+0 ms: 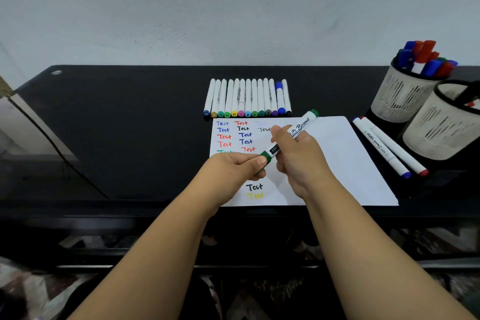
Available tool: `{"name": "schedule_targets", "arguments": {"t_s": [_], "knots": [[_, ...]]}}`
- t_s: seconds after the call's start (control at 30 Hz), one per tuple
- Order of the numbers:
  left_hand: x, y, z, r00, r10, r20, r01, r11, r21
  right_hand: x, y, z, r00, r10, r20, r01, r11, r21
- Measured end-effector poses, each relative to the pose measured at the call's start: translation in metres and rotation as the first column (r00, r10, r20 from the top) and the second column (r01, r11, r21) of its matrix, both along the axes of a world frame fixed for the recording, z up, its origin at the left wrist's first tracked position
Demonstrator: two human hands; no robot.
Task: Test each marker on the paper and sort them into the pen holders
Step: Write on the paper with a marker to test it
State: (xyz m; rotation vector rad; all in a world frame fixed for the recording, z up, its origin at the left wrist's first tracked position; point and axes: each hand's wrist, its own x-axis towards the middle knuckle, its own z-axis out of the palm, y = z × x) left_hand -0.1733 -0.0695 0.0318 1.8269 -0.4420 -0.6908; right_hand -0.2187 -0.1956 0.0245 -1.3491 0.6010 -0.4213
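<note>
A green whiteboard marker (301,127) is held slanted above the white paper (345,163). My right hand (298,158) grips its white barrel. My left hand (233,169) pinches the green cap (266,157) at the marker's lower end. The paper carries several coloured "Test" words on its left half, some hidden under my hands. A row of several white markers (246,97) lies just beyond the paper. Two white markers (389,150), one blue-tipped and one red-tipped, lie right of the paper.
Two white mesh pen holders stand at the right: the far one (397,96) is full of red, blue and green markers, the near one (439,127) shows little inside. The black desk (130,112) meets a pale wall behind. A dark cable runs at the left.
</note>
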Motion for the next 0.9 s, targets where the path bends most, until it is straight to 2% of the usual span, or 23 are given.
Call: {"name": "schedule_targets", "arguments": {"t_s": [0.33,0.6,0.9], "knots": [[-0.004,-0.001,0.000,0.987,0.050,0.156,-0.066,0.993,0.100,0.006,0.007,0.001,0.996,-0.057,-0.075,0.060,0.997,0.039],[0.006,0.011,0.001,0.999,-0.006,-0.041,0.006,1.000,-0.003,0.008,0.010,0.000,0.999,0.037,-0.006,-0.037,0.997,0.072],[0.006,0.017,0.002,0.990,-0.009,-0.144,-0.002,0.997,-0.075,0.009,0.015,-0.001,0.997,0.051,0.057,-0.055,0.995,0.087]]}}
